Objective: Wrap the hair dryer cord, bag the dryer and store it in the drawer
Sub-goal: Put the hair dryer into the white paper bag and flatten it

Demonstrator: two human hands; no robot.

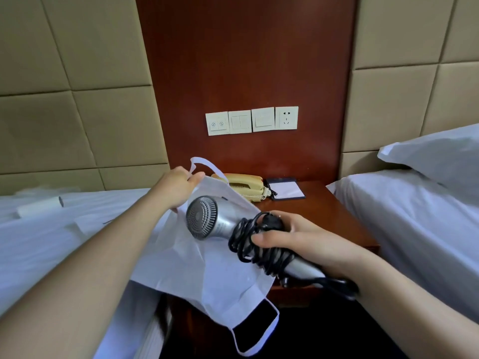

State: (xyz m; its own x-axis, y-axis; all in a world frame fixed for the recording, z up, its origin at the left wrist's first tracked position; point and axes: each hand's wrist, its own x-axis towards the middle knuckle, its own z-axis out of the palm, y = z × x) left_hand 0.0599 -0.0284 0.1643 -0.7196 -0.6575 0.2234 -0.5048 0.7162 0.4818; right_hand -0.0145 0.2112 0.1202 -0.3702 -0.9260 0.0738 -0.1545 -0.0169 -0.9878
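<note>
A silver hair dryer [207, 218] with a round grille is held in the air over the nightstand, its grille toward me. Its black cord [248, 244] is wound in loops around the handle, the plug tucked on top. My right hand [298, 237] grips the handle and the wound cord. A white fabric bag [207, 270] with loop handles hangs beneath and behind the dryer. My left hand [178, 187] pinches the bag's upper edge near one handle. The dryer is outside the bag, lying against its cloth. No drawer front is visible.
A wooden nightstand [337, 211] stands between two white beds [414, 229]. On it sit a beige telephone [243, 186] and a notepad in a dark holder [286, 189]. Switches and a socket [286, 117] are on the wooden wall panel. Folded white items [41, 206] lie on the left bed.
</note>
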